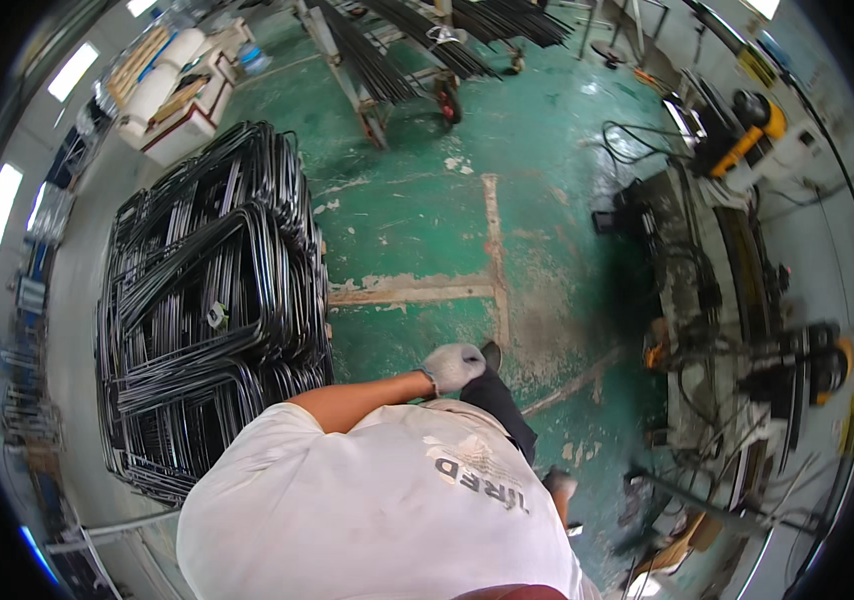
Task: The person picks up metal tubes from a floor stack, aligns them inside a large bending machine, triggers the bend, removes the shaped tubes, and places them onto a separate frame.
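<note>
My left hand [453,367], in a light grey work glove, is in front of my waist above my dark trouser leg [500,404]. Its fingers are curled into a loose fist, and I see nothing held in it. Low at my right side, my right hand [561,484] shows only in part beside my white shirt [377,500]. It is small and blurred, so its fingers cannot be made out. Left of me stands a large stack of bent black metal tube frames [217,310], apart from my left hand.
Machines with yellow and black parts [747,135] line the right side, with cables hanging off them. Ahead, a wheeled rack [372,125] carries long dark rods [362,55]. A white bin [172,140] stands at the far left. The green floor [397,230] is worn, with pale strips.
</note>
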Tool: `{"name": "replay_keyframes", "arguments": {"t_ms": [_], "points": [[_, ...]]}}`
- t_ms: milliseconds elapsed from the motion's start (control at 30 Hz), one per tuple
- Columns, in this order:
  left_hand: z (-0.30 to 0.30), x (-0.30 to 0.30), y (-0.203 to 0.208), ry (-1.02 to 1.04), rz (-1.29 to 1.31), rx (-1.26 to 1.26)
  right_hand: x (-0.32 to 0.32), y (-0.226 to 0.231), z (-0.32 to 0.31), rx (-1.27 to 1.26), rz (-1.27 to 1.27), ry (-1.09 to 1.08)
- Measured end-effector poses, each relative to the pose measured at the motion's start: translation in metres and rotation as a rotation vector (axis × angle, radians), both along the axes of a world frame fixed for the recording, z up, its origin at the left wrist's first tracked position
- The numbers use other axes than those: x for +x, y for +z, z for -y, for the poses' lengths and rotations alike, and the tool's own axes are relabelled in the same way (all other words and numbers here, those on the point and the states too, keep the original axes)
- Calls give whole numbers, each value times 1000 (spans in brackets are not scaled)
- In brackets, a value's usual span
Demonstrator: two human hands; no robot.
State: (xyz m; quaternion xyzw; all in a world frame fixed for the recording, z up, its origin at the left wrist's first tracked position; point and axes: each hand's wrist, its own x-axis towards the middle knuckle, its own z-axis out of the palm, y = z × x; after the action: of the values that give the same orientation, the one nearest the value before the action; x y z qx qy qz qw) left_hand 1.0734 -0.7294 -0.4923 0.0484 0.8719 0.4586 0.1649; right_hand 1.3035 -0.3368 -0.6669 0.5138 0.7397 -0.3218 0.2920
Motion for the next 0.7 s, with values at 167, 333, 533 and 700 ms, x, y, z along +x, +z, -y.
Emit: {"name": "replay_keyframes", "arguments": {"t_ms": [167,333,533,700], "points": [[66,-111,45,301,103,-14,-279,7,-35,240,-333,486],[112,-182,46,705,203,453,-552,105,84,121,-701,598],[182,-261,-27,831,290,495,-753,156,296,-158,-876,726],[267,-365,-15,1004,255,665,-864,168,430,-198,-823,798]]}}
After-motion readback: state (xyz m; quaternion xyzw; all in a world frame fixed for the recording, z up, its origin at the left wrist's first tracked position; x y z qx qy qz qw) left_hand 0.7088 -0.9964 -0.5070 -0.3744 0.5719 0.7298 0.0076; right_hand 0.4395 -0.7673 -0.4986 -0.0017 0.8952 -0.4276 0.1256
